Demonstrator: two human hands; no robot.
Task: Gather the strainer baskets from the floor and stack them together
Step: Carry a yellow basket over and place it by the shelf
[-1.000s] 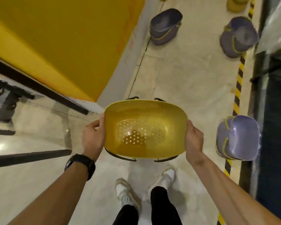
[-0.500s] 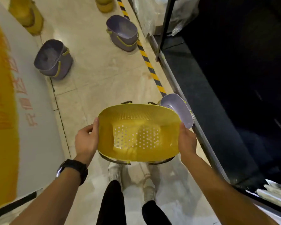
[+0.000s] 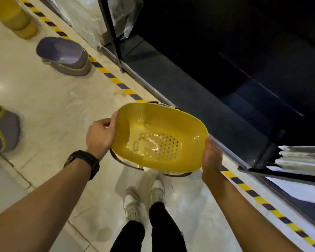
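Observation:
I hold a yellow strainer basket (image 3: pixel 160 137) with a perforated bottom in front of me, open side up and tilted down to the right. My left hand (image 3: pixel 101 135) grips its left rim and my right hand (image 3: pixel 211 157) grips its right end. Dark wire handles hang below it. A sliver of a purple basket (image 3: pixel 165 104) peeks out behind its far rim. On the floor stand a purple basket (image 3: pixel 64 55) at upper left, another purple one (image 3: pixel 3 130) at the left edge, and a yellow stack (image 3: pixel 13 17) in the top-left corner.
A yellow-black striped floor line (image 3: pixel 116 80) runs diagonally beside a dark shelving unit (image 3: pixel 207 70) on the right. Plastic-wrapped goods (image 3: pixel 84 15) sit at the top. White flat items (image 3: pixel 304 159) lie on a shelf at right. My feet (image 3: pixel 144 199) stand on the shiny tile floor.
My view has swung to the right toward the dark shelving. The yellow basket stays in both hands and now tilts down to the right, covering most of the purple basket behind it.

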